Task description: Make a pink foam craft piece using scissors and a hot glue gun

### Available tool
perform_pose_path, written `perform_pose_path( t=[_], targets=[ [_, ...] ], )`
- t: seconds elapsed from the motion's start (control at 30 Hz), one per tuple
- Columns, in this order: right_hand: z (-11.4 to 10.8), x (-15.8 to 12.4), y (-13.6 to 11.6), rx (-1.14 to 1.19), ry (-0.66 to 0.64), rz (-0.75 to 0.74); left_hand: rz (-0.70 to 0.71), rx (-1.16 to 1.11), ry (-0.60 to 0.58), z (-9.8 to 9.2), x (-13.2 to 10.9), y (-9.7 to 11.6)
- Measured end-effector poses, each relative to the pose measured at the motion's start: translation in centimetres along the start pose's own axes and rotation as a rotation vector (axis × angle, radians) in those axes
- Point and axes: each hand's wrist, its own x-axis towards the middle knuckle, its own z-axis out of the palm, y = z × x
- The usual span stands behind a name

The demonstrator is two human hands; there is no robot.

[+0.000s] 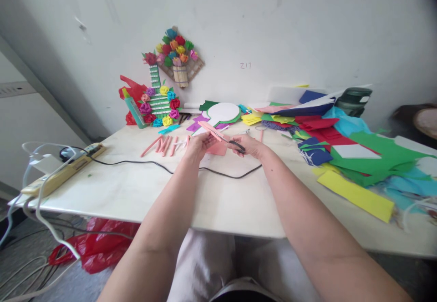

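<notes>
One pink strip (pixel 209 129) slants above the table (pixel 119 197), its left part at the fingertips of the left hand (pixel 200 143), which pinches it. The scissors (pixel 238 147) meet its other end; whether their blades are closed on it is too small to tell. The right hand (pixel 248 144) grips the black handles, fingers curled, its back upward. Both forearms reach forward and converge, the left palm turned inward.

Just below the strip lies a pink sheet (pixel 217 148), between the hands. Several pink rolls (pixel 166 146) lie left of the left hand, and a black cable (pixel 136 162) runs nearer the body.

Farther back, a glue bottle (pixel 135 112) stands tilted beside a flower-trimmed model (pixel 160 105). Above, a small stick pot (pixel 180 77) on the wall holds many-coloured flowers (pixel 175 47). To the right spreads coloured paper (pixel 365 149), with a dark green container (pixel 353 101) behind, contents hidden. A red bag (pixel 99 245) sits on the floor at left, its contents unseen too.
</notes>
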Motion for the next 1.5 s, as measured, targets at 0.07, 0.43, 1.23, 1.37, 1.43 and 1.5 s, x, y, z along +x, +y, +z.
perform_pose_path(
  t=[0.07, 0.43, 1.23, 1.37, 1.43, 1.5],
  targets=[
    [-0.02, 0.17, 0.18, -0.008, -0.009, -0.012, 0.0, 0.011, -0.014, -0.15, 0.16, -0.23],
    [0.0, 0.53, 0.51, -0.078, 0.016, -0.041, -0.011, 0.05, 0.006, -0.72, 0.76, -0.58],
    [0.16, 0.44, 0.43, -0.012, 0.009, -0.039, -0.021, 0.061, 0.01, -0.39, 0.24, -0.35],
    [0.25, 0.28, 0.19, -0.024, 0.011, -0.049, -0.022, 0.076, -0.019, -0.29, 0.29, -0.59],
    [0.33, 0.21, 0.05, -0.034, 0.017, -0.047, -0.019, 0.078, -0.022, -0.32, 0.37, -0.72],
    [0.39, 0.22, 0.01, -0.045, 0.02, -0.045, -0.018, 0.08, -0.017, -0.37, 0.45, -0.81]
  ],
)
